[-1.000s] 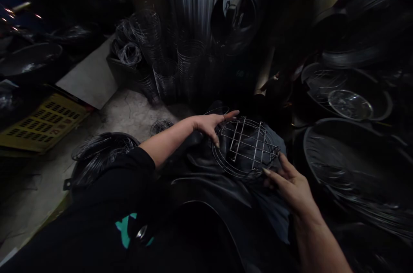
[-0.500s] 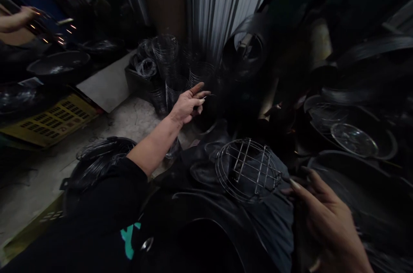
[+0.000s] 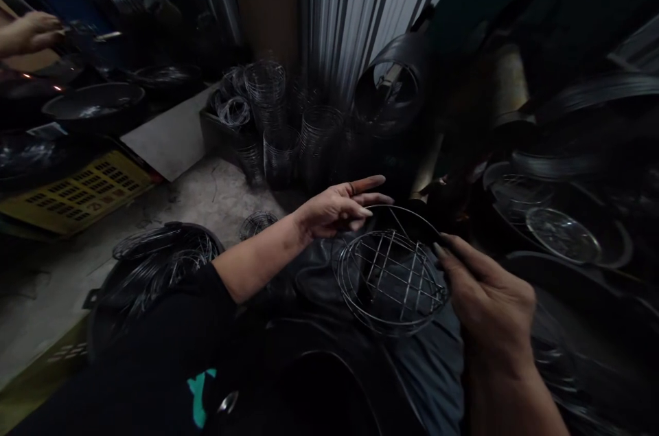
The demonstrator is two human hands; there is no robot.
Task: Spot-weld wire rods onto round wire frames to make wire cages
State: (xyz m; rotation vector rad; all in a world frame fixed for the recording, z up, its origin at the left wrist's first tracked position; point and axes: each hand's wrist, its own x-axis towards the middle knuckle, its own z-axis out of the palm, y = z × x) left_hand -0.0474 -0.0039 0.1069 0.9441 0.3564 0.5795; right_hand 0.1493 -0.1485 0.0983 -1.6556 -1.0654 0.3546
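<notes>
a wire ring is pinched by left hand and right hand (eleven and two o'clock from the wire grid).

One camera, worn on the head, looks from above and behind the grip of the left hand and the right hand on a ring, facing forward and steeply down, with the shirt filling the near left of the grip. It is close enough that both hands and forearms show large, the grip a little right of the picture's middle, yet the view spreads wide, taking in the crate well left of the grip, a tub to its right and the ridged panel beyond it.
</notes>
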